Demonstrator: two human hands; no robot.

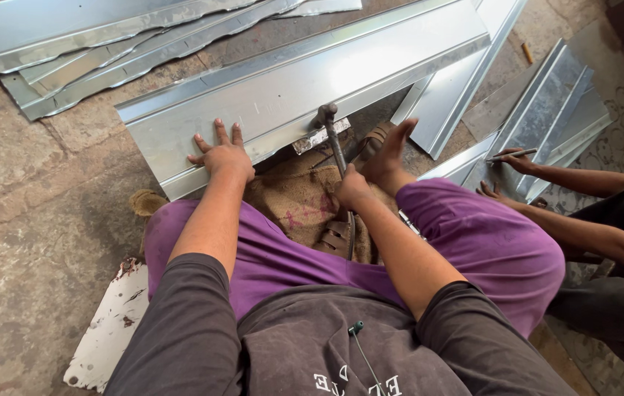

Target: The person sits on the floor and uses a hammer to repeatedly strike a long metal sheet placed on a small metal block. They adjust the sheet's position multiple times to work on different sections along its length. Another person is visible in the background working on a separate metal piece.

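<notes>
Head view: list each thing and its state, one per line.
Left hand: flat, open, pressing on the sheet.
Right hand: closed on the hammer handle.
Hammer: upright, head at the sheet's edge.
Folded metal sheet: lying on the floor.
Co-worker's hand: holding a thin tool on another sheet.

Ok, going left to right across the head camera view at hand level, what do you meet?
Left hand flat on the folded metal sheet → hammer gripped by the right hand → bare foot → another person's hand holding a marking tool.
</notes>
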